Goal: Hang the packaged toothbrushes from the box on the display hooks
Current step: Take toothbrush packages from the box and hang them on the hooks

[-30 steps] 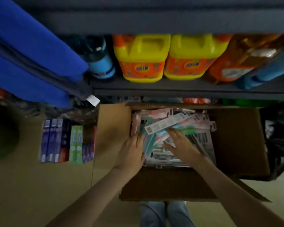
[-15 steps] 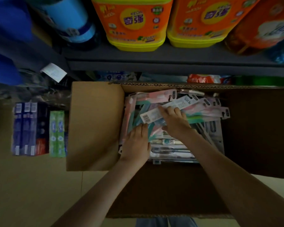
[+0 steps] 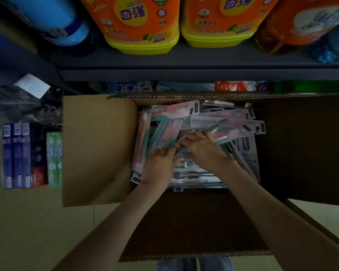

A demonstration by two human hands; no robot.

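An open cardboard box (image 3: pixel 98 151) stands on the floor below a shelf, its flaps spread out. Inside lies a loose pile of packaged toothbrushes (image 3: pixel 219 122), pink and teal on top, grey ones (image 3: pixel 243 151) underneath. Both hands are down in the pile. My left hand (image 3: pixel 158 167) lies on the left side of the pile with its fingers curled around the edges of some pink and teal packs. My right hand (image 3: pixel 202 147) is beside it, fingers bent into the same packs at the middle. No display hooks are in view.
A dark shelf edge (image 3: pixel 184 74) runs across above the box, carrying orange and yellow detergent jugs (image 3: pixel 141 26) and a blue bottle (image 3: pixel 65 26). Boxed toothpaste (image 3: pixel 29 155) lies on the floor left of the box. My legs (image 3: pixel 194 264) show at the bottom edge.
The view has dropped closer to the box. My right hand has pulled back from the upper packs toward the left hand, and the white barcode-side pack on top has shifted.
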